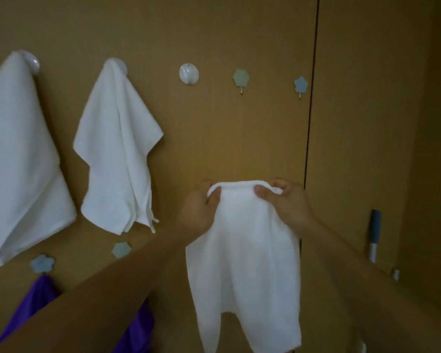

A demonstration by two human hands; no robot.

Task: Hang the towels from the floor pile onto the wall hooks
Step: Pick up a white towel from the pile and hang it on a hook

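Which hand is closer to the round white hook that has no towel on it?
The left hand. It is almost straight below the round white hook, pinching the top edge of the towel. The right hand holds the other end, below and farther right.

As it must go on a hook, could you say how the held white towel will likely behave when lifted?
Probably floppy: the white towel droops in soft folds below the left hand and right hand. Likely light, since thumb-and-finger pinches alone hold it up.

The far-left towel (18, 154) and second towel (117, 149) hang side by side. To their right sit the round hook (189, 73), hexagonal hook (241, 78) and flower-shaped hook (300, 84). Below these hangs the held towel (242, 250).
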